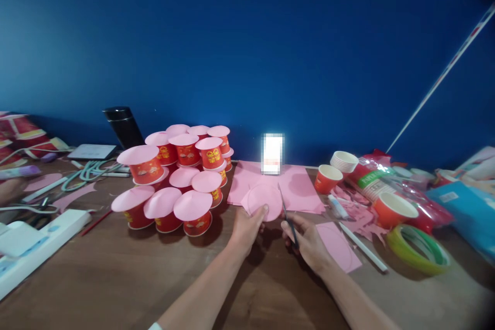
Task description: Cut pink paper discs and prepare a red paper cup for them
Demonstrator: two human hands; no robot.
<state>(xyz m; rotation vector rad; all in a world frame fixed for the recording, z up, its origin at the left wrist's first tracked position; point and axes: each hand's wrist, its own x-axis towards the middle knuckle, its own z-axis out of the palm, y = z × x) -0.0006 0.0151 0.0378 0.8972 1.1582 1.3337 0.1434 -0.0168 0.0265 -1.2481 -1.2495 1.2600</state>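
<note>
Near edge of the bench (116, 278): left hand (247, 227) pinches the lower rim of a pink paper disc (265, 200), while the right hand (305, 240) is clenched around the handles of small scissors (286, 214), blades pointing up just right of the disc, contact unclear. Judged step: trimming the disc's outline; a further cut calls for the blades set on the rim and the left hand turning the disc to feed them. Behind the disc lie pink sheets (301, 185); left of it, stacked red paper cups (185, 175) with pink cone tops; beyond, a blue wall (247, 51).
</note>
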